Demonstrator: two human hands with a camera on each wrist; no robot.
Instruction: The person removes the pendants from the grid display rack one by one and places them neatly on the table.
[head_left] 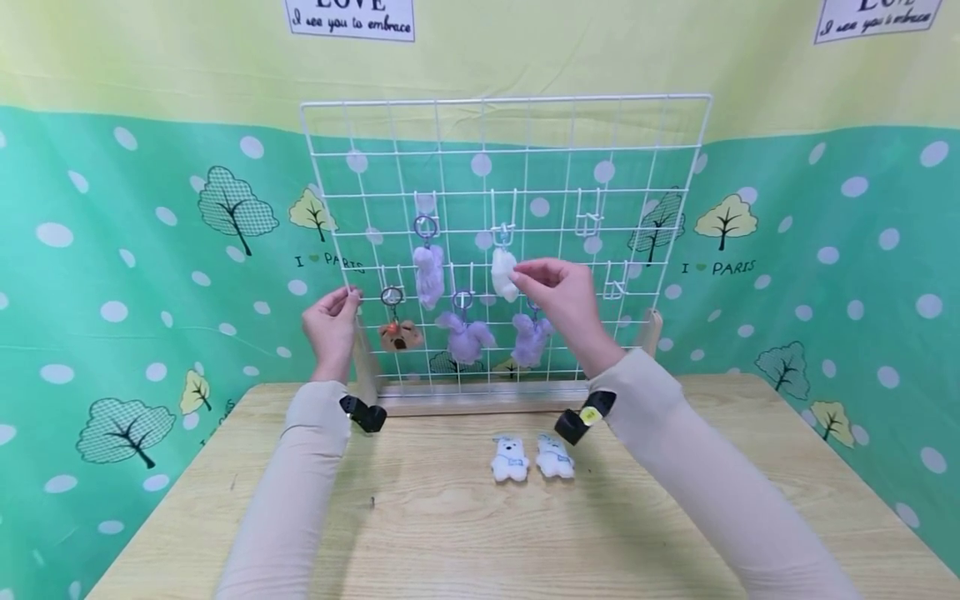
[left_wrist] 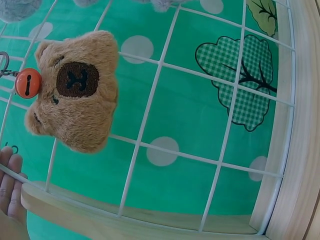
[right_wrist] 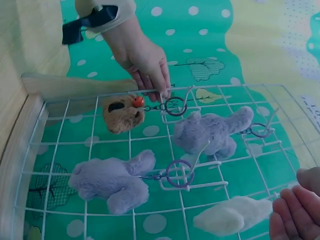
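Note:
In the head view my left hand (head_left: 332, 327) grips the left edge of a white wire grid (head_left: 551, 169). My right hand (head_left: 564, 302) is at a white plush keychain (head_left: 503, 275) on an upper middle hook, thumb and forefinger pinching its right side. Seen from the right wrist, my right fingers (right_wrist: 295, 212) meet the end of that white plush (right_wrist: 232, 216). A brown bear keychain (left_wrist: 82, 90) with an orange bell hangs near my left hand. Purple plush keychains (head_left: 430, 275) hang around the white one; the lower right one is partly hidden by my right hand.
Two white bear plushes (head_left: 510, 459) lie side by side on the wooden table (head_left: 420, 533). Two hooks (head_left: 588, 223) on the grid's right side hold nothing. The grid stands in a wooden base (head_left: 480, 404). Behind it hangs a green and yellow patterned cloth (head_left: 112, 308).

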